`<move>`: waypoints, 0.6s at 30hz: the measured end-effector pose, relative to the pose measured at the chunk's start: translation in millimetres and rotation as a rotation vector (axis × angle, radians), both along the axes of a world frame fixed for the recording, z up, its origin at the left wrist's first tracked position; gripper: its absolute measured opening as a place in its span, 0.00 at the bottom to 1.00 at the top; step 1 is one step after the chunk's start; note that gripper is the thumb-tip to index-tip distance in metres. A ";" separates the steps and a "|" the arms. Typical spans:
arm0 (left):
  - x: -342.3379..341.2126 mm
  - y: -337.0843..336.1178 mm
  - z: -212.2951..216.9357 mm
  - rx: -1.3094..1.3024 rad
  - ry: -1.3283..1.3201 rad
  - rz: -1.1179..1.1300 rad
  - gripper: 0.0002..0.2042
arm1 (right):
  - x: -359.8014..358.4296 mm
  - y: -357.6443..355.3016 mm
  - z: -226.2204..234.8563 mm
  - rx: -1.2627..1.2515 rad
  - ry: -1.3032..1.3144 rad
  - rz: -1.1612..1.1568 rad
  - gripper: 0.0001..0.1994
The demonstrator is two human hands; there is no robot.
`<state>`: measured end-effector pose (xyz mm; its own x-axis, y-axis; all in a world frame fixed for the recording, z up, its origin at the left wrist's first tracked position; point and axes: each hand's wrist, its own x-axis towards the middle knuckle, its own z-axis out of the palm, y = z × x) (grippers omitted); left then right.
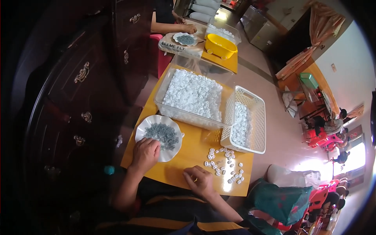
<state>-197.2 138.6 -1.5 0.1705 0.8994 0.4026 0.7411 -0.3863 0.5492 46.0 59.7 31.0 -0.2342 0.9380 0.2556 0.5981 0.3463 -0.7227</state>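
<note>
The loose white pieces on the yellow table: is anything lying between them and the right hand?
Nothing visible does. The right hand rests on the yellow table just left of the loose white pieces, with only bare tabletop between. The white basket stands behind them.

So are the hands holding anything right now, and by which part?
The left hand rests in the white plate of small grey pieces; the right hand is curled on the yellow table. Any grip is too small to tell.

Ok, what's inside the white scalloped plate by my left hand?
The white scalloped plate holds a heap of small grey-green pieces. The left hand covers its near edge, hiding whatever lies beneath.
</note>
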 end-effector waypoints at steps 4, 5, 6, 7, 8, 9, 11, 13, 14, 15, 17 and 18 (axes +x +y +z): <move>0.9 -2.0 -2.5 0.014 0.015 0.010 0.02 | 2.1 5.3 -1.1 -0.015 0.101 -0.010 0.03; 1.8 -2.8 -0.5 0.020 0.018 0.011 0.02 | 2.4 6.7 -2.3 -0.014 0.093 0.001 0.03; 2.0 -3.3 1.2 0.026 0.020 0.012 0.02 | 2.6 8.2 -3.9 -0.013 0.084 0.010 0.03; 4.1 -1.8 1.9 0.027 0.027 0.001 0.02 | 3.6 8.7 -6.4 -0.012 0.091 -0.001 0.03; 5.3 -2.1 2.4 0.012 0.028 0.009 0.02 | 3.5 10.6 -10.8 -0.014 0.114 0.024 0.03; 6.8 -2.1 2.8 -0.003 0.028 0.015 0.03 | 3.9 11.4 -14.6 -0.016 0.135 0.048 0.03; 9.4 -4.2 2.0 -0.003 0.036 0.007 0.03 | 4.8 8.3 -21.2 -0.009 0.137 0.049 0.03; 10.8 -1.8 2.4 -0.004 0.044 -0.002 0.03 | 4.8 7.5 -23.4 -0.003 0.139 0.048 0.03; 13.2 -1.5 2.4 -0.003 0.039 0.003 0.03 | 6.5 5.7 -23.6 -0.016 0.156 0.043 0.03; 15.0 -1.5 3.2 -0.002 0.033 0.008 0.03 | 7.7 4.0 -24.0 -0.029 0.172 0.039 0.03; 17.1 -0.7 7.6 0.006 0.014 -0.014 0.02 | 9.2 3.7 -25.3 -0.030 0.187 0.029 0.03; 18.3 -0.5 10.3 0.016 -0.012 -0.032 0.02 | 10.0 4.3 -26.6 -0.029 0.195 0.022 0.03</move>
